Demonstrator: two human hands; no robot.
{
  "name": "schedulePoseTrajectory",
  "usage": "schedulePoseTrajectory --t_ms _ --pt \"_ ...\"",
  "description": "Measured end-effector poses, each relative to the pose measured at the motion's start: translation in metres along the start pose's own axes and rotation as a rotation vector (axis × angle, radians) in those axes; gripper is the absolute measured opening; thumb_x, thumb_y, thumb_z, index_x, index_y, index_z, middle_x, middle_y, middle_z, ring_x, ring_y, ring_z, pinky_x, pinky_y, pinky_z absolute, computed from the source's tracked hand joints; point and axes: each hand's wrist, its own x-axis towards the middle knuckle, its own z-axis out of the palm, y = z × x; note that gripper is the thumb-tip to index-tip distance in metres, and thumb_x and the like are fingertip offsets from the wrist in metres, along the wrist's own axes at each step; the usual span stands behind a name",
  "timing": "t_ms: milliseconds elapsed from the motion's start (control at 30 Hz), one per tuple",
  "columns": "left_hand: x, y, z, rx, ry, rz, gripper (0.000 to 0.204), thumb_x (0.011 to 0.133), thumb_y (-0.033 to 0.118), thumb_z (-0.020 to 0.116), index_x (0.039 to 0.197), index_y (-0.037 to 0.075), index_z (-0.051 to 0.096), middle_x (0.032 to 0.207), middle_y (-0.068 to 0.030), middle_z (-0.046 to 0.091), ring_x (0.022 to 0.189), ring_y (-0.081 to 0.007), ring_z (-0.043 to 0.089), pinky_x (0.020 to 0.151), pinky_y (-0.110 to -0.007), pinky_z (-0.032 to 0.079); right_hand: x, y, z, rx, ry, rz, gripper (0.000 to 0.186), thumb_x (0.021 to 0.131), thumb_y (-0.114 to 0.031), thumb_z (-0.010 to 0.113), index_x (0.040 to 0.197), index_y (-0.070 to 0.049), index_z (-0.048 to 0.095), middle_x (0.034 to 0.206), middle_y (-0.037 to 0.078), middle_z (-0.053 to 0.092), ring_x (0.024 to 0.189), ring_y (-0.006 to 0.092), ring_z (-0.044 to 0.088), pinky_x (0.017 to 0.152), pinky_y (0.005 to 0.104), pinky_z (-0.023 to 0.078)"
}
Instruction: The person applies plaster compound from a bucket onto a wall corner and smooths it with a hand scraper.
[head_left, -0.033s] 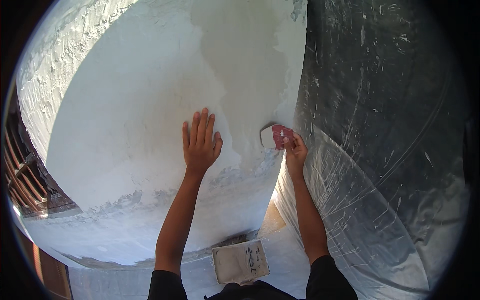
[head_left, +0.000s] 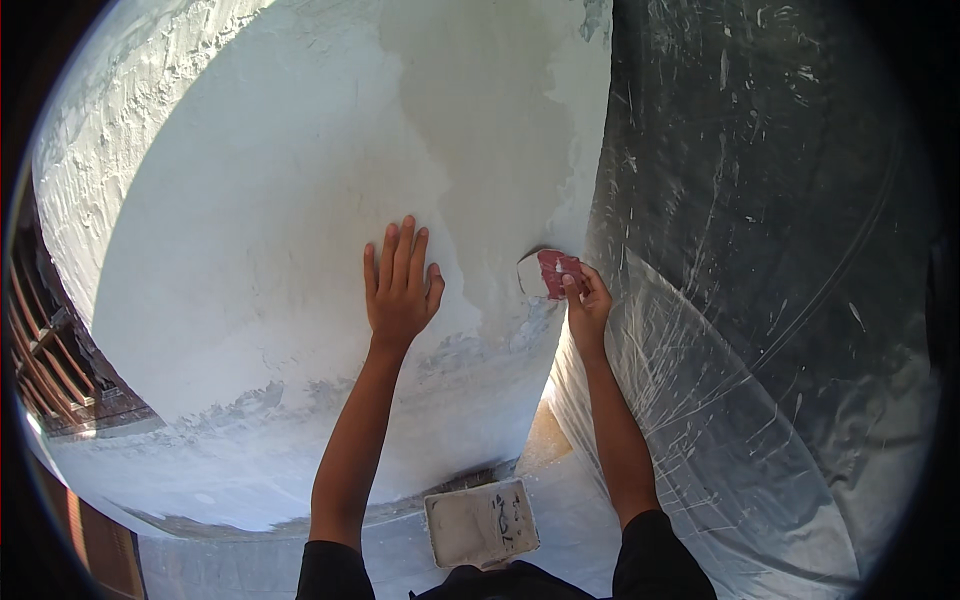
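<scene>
My left hand lies flat on the white wall, well in from its right edge, fingers a little apart and pointing up, thumb out to the right; it holds nothing. My right hand is closed on the scraper, gripping the right side of its red part, thumb in front. The scraper is against the wall near its right edge, to the right of my left hand and well apart from it, the pale blade on the side toward that hand. Below and between my forearms, near the wall's lower edge, sits a tray. A dark sheet hangs beyond the wall's right edge.
</scene>
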Motion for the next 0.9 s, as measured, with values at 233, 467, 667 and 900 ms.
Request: schedulePoseTrajectory --t_ms 233,467,667,900 --pt "0.0 0.0 0.0 0.013 0.028 -0.013 0.043 0.089 0.021 0.053 0.13 0.009 0.059 0.143 -0.0074 0.052 0.138 -0.0227 0.043 0.116 -0.047 0.026 -0.005 -0.002 0.005 0.069 0.035 0.013 0.027 0.093 -0.008 0.066 0.117 0.001 0.061 0.102 0.005 0.068 0.09 0.0084 0.06 0.081 0.0242 0.044" --pt "0.001 -0.001 -0.001 -0.003 0.009 -0.014 0.043 0.09 0.021 0.054 0.131 0.007 0.057 0.144 -0.0088 0.05 0.138 -0.0246 0.042 0.116 -0.048 0.025 0.002 -0.008 0.006 0.047 0.061 0.057 0.025 0.094 -0.009 0.065 0.116 0.002 0.06 0.104 0.005 0.068 0.092 0.0085 0.06 0.082 0.0227 0.045" --pt "0.001 0.001 -0.001 -0.011 0.008 -0.017 0.043 0.089 0.021 0.054 0.131 0.008 0.057 0.144 -0.0088 0.05 0.137 -0.0246 0.042 0.116 -0.048 0.025 0.018 -0.012 0.024 0.084 -0.07 0.076 0.026 0.093 -0.011 0.067 0.114 0.001 0.06 0.105 0.006 0.068 0.096 0.0097 0.061 0.089 0.0245 0.043" --pt "-0.001 0.0 -0.001 -0.016 -0.003 -0.002 0.045 0.09 0.021 0.055 0.133 0.007 0.055 0.145 -0.0095 0.048 0.138 -0.0259 0.041 0.116 -0.048 0.023 0.035 -0.014 0.032 0.193 -0.146 0.036 0.022 0.094 -0.006 0.063 0.115 0.0 0.058 0.108 0.005 0.066 0.093 0.0085 0.058 0.087 0.0218 0.043"
